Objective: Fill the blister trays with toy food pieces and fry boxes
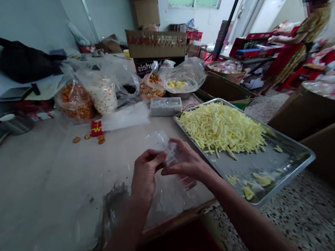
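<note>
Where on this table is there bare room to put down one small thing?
The widest free patch is on the table, at left, bordered by the metal cup and orange pieces behind and the left hand at right. A smaller one lies in the tray, between the heaped pale strips and the loose bits. The back, with its plastic bags, is crowded.
</note>
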A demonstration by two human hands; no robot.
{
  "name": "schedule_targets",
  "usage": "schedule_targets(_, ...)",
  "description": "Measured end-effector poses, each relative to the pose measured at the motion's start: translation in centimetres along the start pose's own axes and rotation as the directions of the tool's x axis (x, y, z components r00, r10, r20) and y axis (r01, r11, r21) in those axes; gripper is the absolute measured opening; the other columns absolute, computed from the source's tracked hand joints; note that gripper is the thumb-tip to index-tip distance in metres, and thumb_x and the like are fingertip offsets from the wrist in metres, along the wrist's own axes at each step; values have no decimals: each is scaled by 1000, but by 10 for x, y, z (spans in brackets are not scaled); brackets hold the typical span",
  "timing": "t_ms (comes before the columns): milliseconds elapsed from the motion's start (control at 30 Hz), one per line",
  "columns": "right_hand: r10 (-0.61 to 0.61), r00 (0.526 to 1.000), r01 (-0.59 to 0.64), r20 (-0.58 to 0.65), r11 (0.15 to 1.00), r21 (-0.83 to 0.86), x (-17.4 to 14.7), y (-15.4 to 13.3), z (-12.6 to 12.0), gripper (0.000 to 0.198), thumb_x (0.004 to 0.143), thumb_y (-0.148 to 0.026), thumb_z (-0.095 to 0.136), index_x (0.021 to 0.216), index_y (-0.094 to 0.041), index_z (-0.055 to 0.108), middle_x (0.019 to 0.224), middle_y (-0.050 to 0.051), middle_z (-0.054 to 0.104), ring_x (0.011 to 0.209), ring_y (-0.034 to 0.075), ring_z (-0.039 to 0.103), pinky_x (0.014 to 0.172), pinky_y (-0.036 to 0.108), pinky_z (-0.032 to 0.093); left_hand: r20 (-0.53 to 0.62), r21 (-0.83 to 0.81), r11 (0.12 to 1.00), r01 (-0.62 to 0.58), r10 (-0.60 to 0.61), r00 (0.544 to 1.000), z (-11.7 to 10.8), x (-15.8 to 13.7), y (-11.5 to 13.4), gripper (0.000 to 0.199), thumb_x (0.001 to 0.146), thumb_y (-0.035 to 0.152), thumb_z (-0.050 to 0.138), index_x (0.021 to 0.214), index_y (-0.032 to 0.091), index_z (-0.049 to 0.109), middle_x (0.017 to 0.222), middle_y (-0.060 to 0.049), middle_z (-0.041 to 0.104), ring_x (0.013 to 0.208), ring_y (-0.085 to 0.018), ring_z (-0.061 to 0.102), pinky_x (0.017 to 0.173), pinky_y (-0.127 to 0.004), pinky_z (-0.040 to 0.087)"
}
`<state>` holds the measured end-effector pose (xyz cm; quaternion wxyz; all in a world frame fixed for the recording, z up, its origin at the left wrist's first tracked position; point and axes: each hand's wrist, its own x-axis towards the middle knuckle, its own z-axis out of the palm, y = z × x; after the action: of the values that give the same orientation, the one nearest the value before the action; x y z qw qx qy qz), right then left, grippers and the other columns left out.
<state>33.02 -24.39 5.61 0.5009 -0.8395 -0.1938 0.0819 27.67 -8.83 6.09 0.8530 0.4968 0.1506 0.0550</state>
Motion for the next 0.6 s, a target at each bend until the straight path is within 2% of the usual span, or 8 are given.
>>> schedule_targets(67, 73, 984, -99, 162, 982, 160, 26, -11, 9, 107, 53, -47, 96, 145, -26, 46, 112, 5, 61, 103, 28, 61, 88, 41, 52, -53, -67, 998, -1, -2, 999, -13, 17, 8, 41, 60, 32, 92, 61, 16, 55, 58, 4, 56, 54, -7, 49, 54, -20, 43)
schedule_targets(200, 119, 897, -317, 425, 844, 433, 74, -30, 28, 90, 54, -39, 92, 136, -24, 56, 97, 1, 66, 84, 23, 64, 69, 30, 50, -90, -175, 983, -61, 45, 995, -39, 49, 24, 48, 56, 34, 95, 55, 16, 50, 53, 5, 52, 51, -6, 48, 51, -17, 43)
schedule_targets(267, 96, 886, -330, 454, 819, 470, 95, -34, 32, 82, 55, -38, 89, 130, -24, 60, 96, 1, 67, 81, 22, 64, 65, 29, 49, -126, -215, 973, -88, 61, 990, -56, 59, 33, 45, 59, 31, 94, 58, 16, 52, 54, 5, 53, 50, -5, 49, 51, -16, 44)
schedule_targets(333, 79, 896, -296, 437, 840, 454, 118, -31, 31, 76, 62, -43, 85, 131, -24, 59, 98, 1, 69, 79, 22, 64, 65, 30, 49, -202, -266, 959, -102, 48, 978, -75, 62, 44, 41, 64, 28, 93, 61, 16, 53, 55, 6, 53, 48, -4, 48, 49, -14, 44)
schedule_targets(400, 89, 929, -221, 359, 912, 346, 146, -22, 29, 77, 67, -45, 83, 136, -23, 57, 101, 3, 70, 81, 23, 65, 69, 33, 50, -307, -320, 941, -112, 9, 952, -93, 61, 53, 39, 66, 25, 92, 63, 16, 54, 55, 7, 54, 46, -4, 49, 47, -14, 44)
schedule_targets(467, 104, 967, -124, 231, 990, 73, 174, -11, 30, 86, 63, -43, 90, 138, -22, 56, 109, 7, 69, 94, 28, 64, 81, 39, 51, -379, -368, 923, -109, -42, 924, -108, 58, 60, 35, 69, 20, 91, 67, 15, 56, 57, 7, 56, 47, -4, 51, 47, -14, 47)
schedule_targets(533, 78, 990, -46, 121, 967, -249, 191, -5, 32, 95, 55, -39, 98, 139, -18, 57, 122, 13, 65, 113, 35, 59, 97, 47, 47, -395, -439, 893, -102, -90, 914, -118, 55, 63, 28, 74, 16, 87, 71, 15, 59, 59, 6, 58, 49, -5, 55, 49, -14, 49)
schedule_targets(600, -18, 997, 48, 78, 913, -404, 184, -7, 32, 89, 62, -40, 97, 138, -15, 59, 135, 19, 58, 128, 39, 50, 108, 52, 38, -384, -522, 846, -107, -120, 916, -123, 54, 64, 20, 83, 13, 79, 75, 15, 61, 61, 6, 59, 50, -4, 56, 50, -13, 50)
